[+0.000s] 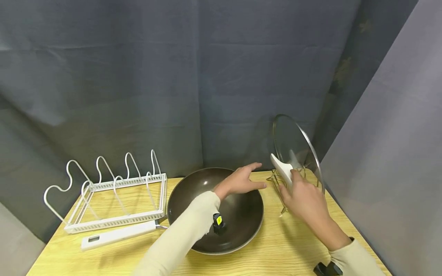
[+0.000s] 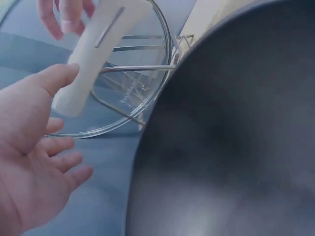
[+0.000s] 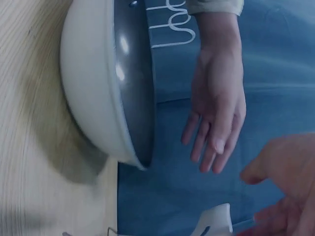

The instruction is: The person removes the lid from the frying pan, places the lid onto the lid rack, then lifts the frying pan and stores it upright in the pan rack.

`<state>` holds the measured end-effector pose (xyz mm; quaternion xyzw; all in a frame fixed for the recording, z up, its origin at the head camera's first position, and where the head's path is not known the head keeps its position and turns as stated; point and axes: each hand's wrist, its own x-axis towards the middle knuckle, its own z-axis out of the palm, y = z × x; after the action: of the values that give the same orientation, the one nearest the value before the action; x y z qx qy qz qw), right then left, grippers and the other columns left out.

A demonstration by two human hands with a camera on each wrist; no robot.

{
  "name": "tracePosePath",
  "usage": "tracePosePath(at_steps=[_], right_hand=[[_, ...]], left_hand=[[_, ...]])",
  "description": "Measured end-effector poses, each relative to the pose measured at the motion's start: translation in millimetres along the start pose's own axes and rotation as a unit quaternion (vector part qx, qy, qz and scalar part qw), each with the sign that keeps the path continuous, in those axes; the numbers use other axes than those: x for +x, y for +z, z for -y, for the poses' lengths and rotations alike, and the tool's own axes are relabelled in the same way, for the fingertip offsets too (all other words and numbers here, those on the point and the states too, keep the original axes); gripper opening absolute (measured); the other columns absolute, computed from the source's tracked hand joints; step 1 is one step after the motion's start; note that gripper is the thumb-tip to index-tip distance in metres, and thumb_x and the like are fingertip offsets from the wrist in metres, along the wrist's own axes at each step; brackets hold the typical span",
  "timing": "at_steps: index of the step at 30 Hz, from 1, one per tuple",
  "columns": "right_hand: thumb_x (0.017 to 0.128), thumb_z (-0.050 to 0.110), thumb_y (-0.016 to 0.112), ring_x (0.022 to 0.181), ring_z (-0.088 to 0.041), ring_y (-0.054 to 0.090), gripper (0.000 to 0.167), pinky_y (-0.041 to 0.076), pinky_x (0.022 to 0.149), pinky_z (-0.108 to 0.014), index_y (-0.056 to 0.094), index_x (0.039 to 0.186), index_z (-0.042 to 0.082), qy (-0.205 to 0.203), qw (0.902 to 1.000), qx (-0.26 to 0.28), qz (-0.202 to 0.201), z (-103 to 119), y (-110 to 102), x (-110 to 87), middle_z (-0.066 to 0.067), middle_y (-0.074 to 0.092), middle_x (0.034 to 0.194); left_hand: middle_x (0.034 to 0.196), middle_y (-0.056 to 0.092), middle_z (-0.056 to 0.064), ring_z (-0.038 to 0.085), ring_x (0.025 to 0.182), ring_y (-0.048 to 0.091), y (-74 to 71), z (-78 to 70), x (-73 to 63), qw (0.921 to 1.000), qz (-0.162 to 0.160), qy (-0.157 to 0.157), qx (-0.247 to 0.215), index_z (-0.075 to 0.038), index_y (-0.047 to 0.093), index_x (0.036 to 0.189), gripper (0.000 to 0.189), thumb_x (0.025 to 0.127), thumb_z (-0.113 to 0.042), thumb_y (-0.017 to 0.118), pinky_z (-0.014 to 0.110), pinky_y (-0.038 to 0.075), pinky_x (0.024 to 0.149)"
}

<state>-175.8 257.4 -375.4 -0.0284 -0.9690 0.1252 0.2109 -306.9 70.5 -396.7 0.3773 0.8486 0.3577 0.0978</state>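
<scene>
My left hand point(image 1: 239, 180) hovers over the right part of a dark wok point(image 1: 235, 218), fingers straight and thumb apart, holding nothing. Over at the right, a glass lid point(image 1: 290, 134) with a metal rim and a long white handle point(image 1: 284, 168) stands on edge in a small wire rack point(image 1: 274, 180). My right hand point(image 1: 305, 199) is right at that handle, thumb and index finger spread to either side. In the right wrist view, a gap shows between the right thumb point(image 3: 252, 174) and the white handle point(image 3: 216, 221).
The wok's white handle point(image 1: 119, 234) points left along the front of a white wire rack point(image 1: 114, 220) with tall loops. Everything stands on a wooden table point(image 1: 276, 249). Grey curtains point(image 1: 172, 84) hang behind and at the right side.
</scene>
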Motion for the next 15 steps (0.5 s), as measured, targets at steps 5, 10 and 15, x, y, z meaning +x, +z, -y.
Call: tracePosePath(at_steps=[5,10,15], right_hand=[[0.099,0.038,0.065,0.095,-0.053,0.067,0.058,0.050,0.072,-0.067,0.054,0.138,-0.005,-0.038,0.9975,0.055,-0.021,3.2,-6.9,-1.1,-0.033,0.067,0.116],[0.100,0.042,0.064,0.117,-0.053,0.060,0.061,0.048,0.088,-0.068,0.054,0.143,0.001,-0.073,0.9904,0.114,-0.029,2.3,-1.7,-0.3,-0.028,0.061,0.135],[0.099,0.038,0.065,0.133,-0.051,0.049,0.063,0.040,0.103,-0.068,0.049,0.149,0.001,-0.117,0.9825,0.143,-0.023,-1.2,7.7,-1.3,-0.027,0.049,0.150]], left_hand=[[0.168,0.027,0.003,0.023,0.153,0.030,-24.0,1.2,-35.9,0.9980,0.001,-0.003,0.063,-0.017,0.032,0.161,0.079,0.097,-0.050,0.064,0.045,0.030,0.122],[0.169,0.024,-0.002,0.020,0.156,0.021,-46.6,9.6,-78.1,0.9955,-0.024,-0.004,0.092,-0.018,0.032,0.161,0.083,0.095,-0.057,0.063,0.046,0.025,0.124],[0.167,0.028,-0.004,0.018,0.155,0.024,-65.3,21.9,-120.1,0.9921,-0.060,0.016,0.109,-0.017,0.036,0.160,0.082,0.094,-0.056,0.066,0.043,0.025,0.124]])
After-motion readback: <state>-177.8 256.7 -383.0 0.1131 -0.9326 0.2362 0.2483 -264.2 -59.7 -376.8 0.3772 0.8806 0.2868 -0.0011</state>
